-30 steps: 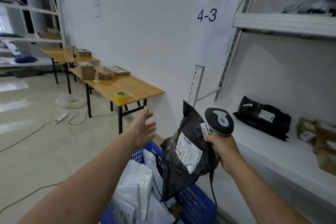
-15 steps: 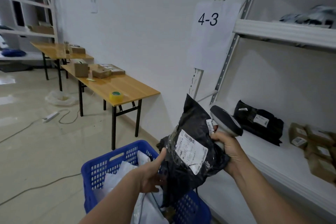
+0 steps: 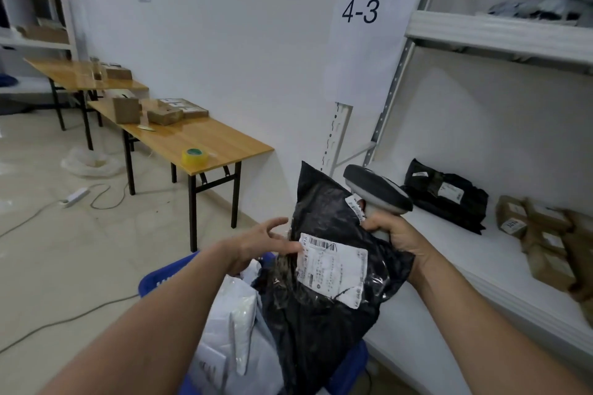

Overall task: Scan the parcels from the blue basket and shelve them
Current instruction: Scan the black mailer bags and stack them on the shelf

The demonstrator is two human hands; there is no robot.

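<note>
I hold a black plastic parcel [image 3: 321, 314] with a white shipping label [image 3: 333, 266] upright over the blue basket [image 3: 157, 279]. My right hand [image 3: 398, 234] grips the handle of a grey barcode scanner [image 3: 378, 189] and pins the parcel's upper right edge against it. My left hand [image 3: 260, 240] reaches in from the left with fingers spread, its fingertips touching the parcel's left edge beside the label. White and grey mailer bags [image 3: 231, 324] fill the basket under the parcel.
The white shelf board [image 3: 449, 234] to the right carries a black parcel [image 3: 446, 196] and several brown boxes [image 3: 545, 234]; a sign [image 3: 361, 11] reads 4-3. A wooden table [image 3: 208, 141] with a yellow tape roll [image 3: 194, 157] stands left. A power strip [image 3: 73, 196] and cables lie on the floor.
My left hand came down from mid-air to the basket, then rose to the parcel's left edge. The parcel and scanner tilted so the label faces me more squarely.
</note>
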